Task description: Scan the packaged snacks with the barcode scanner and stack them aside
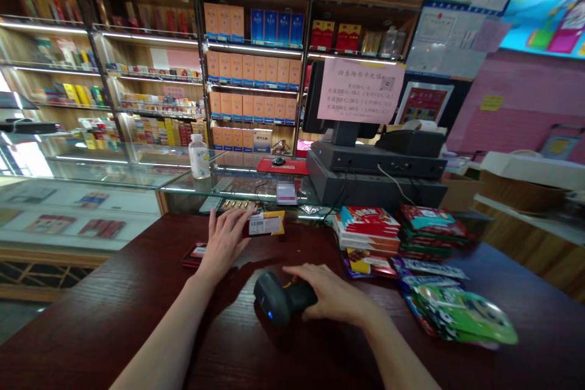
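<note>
My right hand (331,295) is wrapped round the handle of a dark barcode scanner (274,298), low over the brown table; a small blue light glows on the scanner. Ahead and to the left, my left hand (226,236) is held palm down with its fingers stretched out. Its fingertips reach the left end of a yellow and white packet (269,223) with a barcode label; whether they touch it I cannot tell. A dark red packet (194,254) lies partly hidden beside the left wrist.
Stacked red and white packs (368,228) and dark green and red packs (432,225) stand at right, with a green pouch (475,314) nearer. Behind are a glass counter (233,180), a bottle (199,157) and a checkout terminal (375,161). Shelves line the back wall.
</note>
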The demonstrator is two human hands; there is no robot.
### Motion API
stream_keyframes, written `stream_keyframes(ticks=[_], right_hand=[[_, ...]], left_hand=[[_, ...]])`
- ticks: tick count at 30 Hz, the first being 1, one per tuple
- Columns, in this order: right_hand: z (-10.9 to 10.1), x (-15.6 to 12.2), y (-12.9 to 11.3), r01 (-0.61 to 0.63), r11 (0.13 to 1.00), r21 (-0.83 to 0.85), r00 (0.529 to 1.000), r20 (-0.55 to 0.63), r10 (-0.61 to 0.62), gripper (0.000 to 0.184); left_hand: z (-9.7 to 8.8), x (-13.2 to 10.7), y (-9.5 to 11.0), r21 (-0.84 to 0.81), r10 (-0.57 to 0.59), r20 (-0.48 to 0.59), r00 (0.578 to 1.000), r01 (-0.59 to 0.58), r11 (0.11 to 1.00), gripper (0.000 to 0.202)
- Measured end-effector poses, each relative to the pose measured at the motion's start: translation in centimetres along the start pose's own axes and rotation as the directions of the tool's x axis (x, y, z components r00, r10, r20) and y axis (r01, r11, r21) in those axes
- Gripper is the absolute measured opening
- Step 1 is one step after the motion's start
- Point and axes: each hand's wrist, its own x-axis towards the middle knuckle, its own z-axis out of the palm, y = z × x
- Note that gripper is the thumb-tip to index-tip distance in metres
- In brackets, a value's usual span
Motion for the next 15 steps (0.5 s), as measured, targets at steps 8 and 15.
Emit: stream_keyframes(ticks=[8, 15], right_hand=[[-0.1, 0.0, -0.2, 0.052, 0.999, 0.005, 0.992, -0.116, -0.051, 0.063], [-1.0, -0.2, -0.3, 0.062, 0.997, 0.049, 0.958, -0.283, -0.046, 0.053]], left_hand=[[0.1, -0.2, -0.2, -0.020, -0.004, 0.004, 1.000, 0.004, 1.000, 0.073], [0.3, -0.3, -0.1, -0.024, 0.003, 0.009, 1.000, -0.003, 1.000, 0.072]])
